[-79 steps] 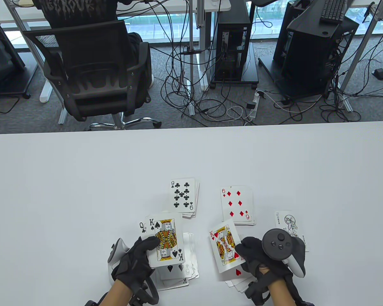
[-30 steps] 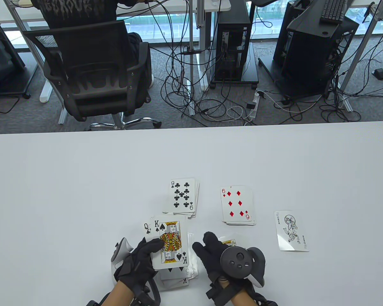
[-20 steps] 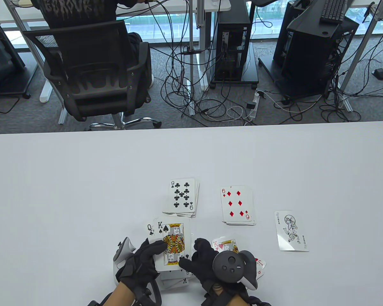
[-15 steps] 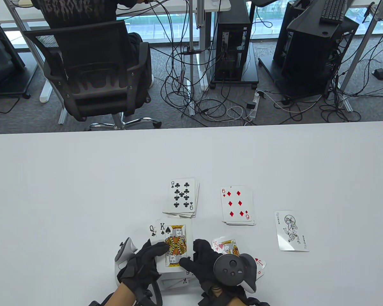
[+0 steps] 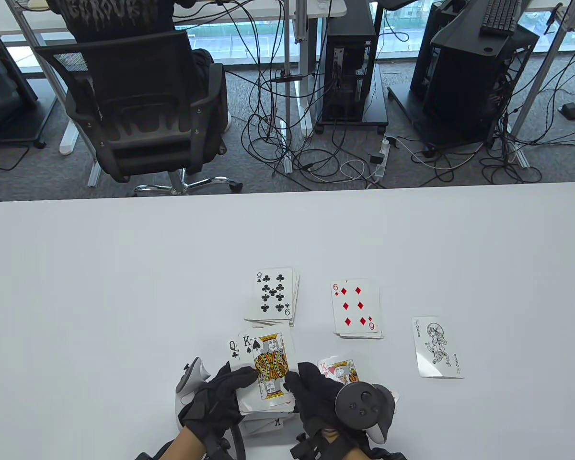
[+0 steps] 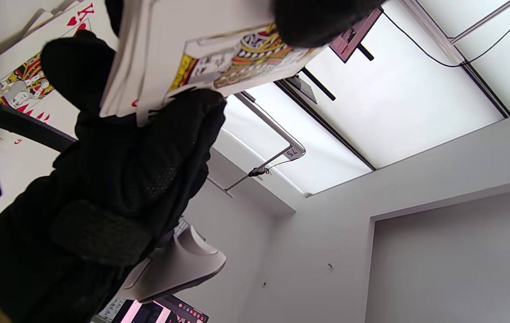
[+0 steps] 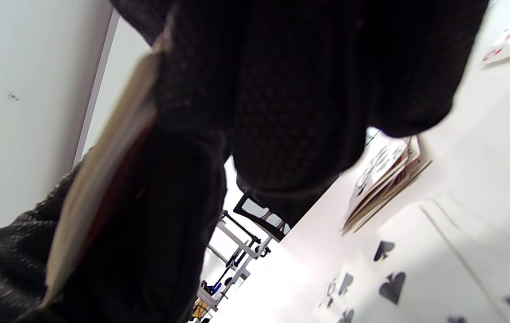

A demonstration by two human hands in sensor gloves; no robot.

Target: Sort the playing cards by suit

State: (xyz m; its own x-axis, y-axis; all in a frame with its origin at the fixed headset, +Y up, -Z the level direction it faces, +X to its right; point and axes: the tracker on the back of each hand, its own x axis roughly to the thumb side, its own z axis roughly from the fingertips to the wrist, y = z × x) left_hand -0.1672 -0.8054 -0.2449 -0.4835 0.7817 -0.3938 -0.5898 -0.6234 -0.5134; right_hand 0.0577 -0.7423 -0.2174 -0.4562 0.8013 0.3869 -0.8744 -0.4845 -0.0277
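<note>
Taking the joker (image 5: 437,347) lying alone on the white desk (image 5: 100,287) as my marker, four face-up piles sit off to its left: a diamonds pile (image 5: 357,309) topped by the six just up-left of it, a clubs pile (image 5: 274,297) topped by the nine farther left, a hearts pile (image 5: 341,371) showing the king down-left and partly under the right hand's tracker, and a spades pile (image 5: 268,421) beyond that, mostly hidden under the hands. The unsorted packet (image 5: 267,378) is held above that spades pile, king of spades on its face with a queen of clubs peeking out behind. The left hand (image 5: 218,395) grips the packet, thumb across the king's face and fingers curled under it. The right hand (image 5: 316,390) has its thumb and fingers closed on the packet's right edge, apparently pinching the king to draw it off. By my reckoning the sorting is well along: all four suits have stacks going and the joker is set aside. What remains is the held packet, which looks fairly thick in the left wrist view.
</note>
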